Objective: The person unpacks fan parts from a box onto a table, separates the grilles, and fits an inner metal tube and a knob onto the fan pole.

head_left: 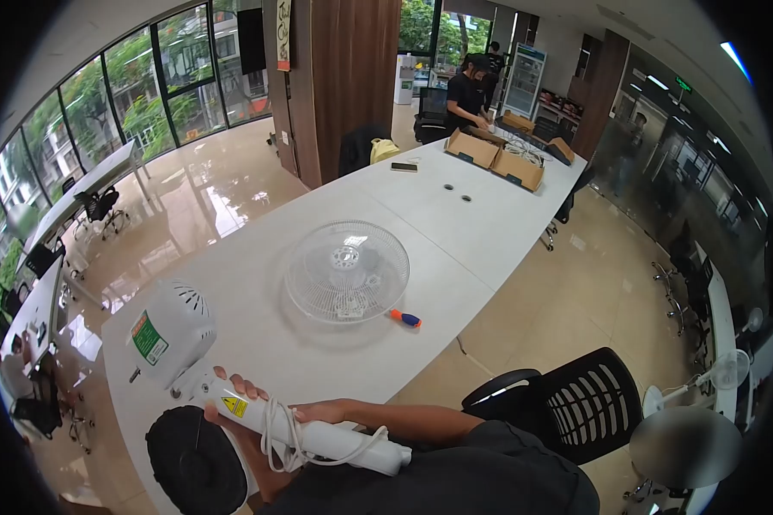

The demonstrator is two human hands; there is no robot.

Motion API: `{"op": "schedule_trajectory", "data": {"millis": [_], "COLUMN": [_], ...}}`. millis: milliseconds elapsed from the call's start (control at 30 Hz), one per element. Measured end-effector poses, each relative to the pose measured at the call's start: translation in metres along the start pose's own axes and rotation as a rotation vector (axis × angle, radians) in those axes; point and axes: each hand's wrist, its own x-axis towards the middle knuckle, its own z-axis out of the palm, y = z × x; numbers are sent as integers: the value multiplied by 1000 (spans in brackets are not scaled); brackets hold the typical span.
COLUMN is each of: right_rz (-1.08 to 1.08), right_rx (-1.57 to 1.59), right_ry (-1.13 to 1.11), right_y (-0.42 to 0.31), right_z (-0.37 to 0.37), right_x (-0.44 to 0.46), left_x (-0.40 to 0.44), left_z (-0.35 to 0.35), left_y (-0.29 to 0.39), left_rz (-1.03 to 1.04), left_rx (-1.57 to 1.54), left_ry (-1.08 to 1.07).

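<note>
you have the white fan (253,415) in front of your body, at the near end of the table (455,249), and i cannot tell if any part of it rests there. your left hand (239,386) is curled around the post (343,444), just below the head (170,330), with the fingers over the top side. your right hand (320,412) lies at the middle of the post, beside the looped cord (275,433); its fingers are partly hidden, so i cannot tell if they pinch the cord or only rest. the head is probably the heavy end, because the motor should be inside, so the fan may tip toward that side. the post looks stiff and smooth, perhaps a little slippery, and it seems the best place to hold, with one hand near the head for the weight. the cord looks soft and can slide, so it is not a good grip. the thin shaft (135,375) on the head is better not touched. the grille (346,262) on the table seems light and easy to bend; the rim should be safest to hold.
</note>
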Motion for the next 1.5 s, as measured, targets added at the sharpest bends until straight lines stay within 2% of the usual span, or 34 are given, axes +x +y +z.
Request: {"op": "schedule_trajectory", "data": {"millis": [100, 133, 200, 233, 267, 300, 367, 433, 467, 500, 533, 633, 767, 867, 900, 967, 1033, 1067, 1233, 1367, 1433, 1500], "right_rz": [-77, -76, -218, -324, -277, -139, -217, -236, -234, -352, -227, -178, -145, 5, 8, -11, -5, 53, -59, -129, -38, 36], "right_rx": [-162, -166, -515, -548, -484, -640, -712, -732, -839, -1017, -1113, -1200, -1050, -919, -924, -730, -710, -687, -567, -633, -881, -879], "right_ry": [145, 146, 88, 60, 161, 171, 243, 321, 387, 404, 432, 428, 394, 490, 484, 456, 422, 436, 547, 613, 577, 534], "right_y": [6, 11, 31, 13, 0, -7, -9, -12, -27, -40, -55, -80, -98, -94, -82, -41, -4, 8, 32, 1, -30, -71], "right_z": [-1, -16, -46, -43, -35, -53, -67, -81, -73, -69, -61, -35, -52, -68, -76, -94, -95, -92, -91, -88, -91, -89], "right_x": [3, 7, 14, 11, 2, 1, 1, 2, -2, 0, -4, -7, -30, -38, -36, -26, -17, -14, -11, -19, -20, -13], "left_x": [1, 3, 4, 4, 6, 9, 6, 8, 9, 12, 16, 17, 19, 22, 24, 26, 25, 24, 19, 23, 25, 26], "left_z": [3, -2, -6, -5, -10, -10, -1, -8, -4, 0, 9, 1, 4, 1, 1, 3, 3, 2, 15, 9, 3, -3], "left_y": [3, 6, 9, 14, 17, 15, 13, 21, 26, 35, 44, 62, 68, 67, 66, 64, 65, 66, 66, 76, 84, 88], "left_rz": [-11, -25, -37, -46, -61, -61, -48, -54, -36, -33, -26, -22, -51, -1, 15, 25, 44, 39, 36, 8, -43, -131], "left_rx": [23, 38, 25, 15, -7, -70, -120, -21, 33, 144, 227, 152, 116, 129, 140, 83, 36, 52, 89, 112, 104, 131], "left_ry": [15, 6, -21, -44, -74, -107, -1, 31, 89, 143, 189, 148, 123, 116, 108, 103, 99, 120, 205, 217, 216, 296]}}
